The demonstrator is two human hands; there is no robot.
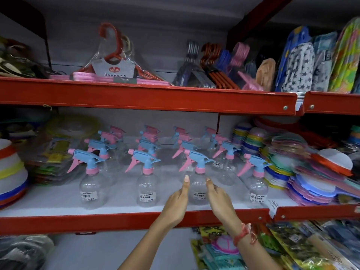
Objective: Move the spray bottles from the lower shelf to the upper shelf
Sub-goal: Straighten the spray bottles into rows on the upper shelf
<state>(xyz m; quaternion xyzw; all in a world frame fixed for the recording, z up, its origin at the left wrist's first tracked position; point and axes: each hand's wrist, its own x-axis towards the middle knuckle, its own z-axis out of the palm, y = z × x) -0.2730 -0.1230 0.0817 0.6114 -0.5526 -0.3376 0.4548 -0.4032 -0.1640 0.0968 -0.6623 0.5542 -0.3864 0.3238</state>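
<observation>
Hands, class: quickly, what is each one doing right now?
Left hand: open, beside the clear spray bottle, holding nothing.
Right hand: open, on the bottle's other side, holding nothing.

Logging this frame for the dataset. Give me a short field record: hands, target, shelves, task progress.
left hand: open, at the left side of the target bottle, not closed on it
right hand: open, at the bottle's right side; red thread on wrist
target bottle: clear, blue and pink trigger, front row, upright
lower shelf: spray bottles in rows, all upright
upper shelf: hanger packs, no spray bottles visible
progress: none moved yet, as far as visible
</observation>
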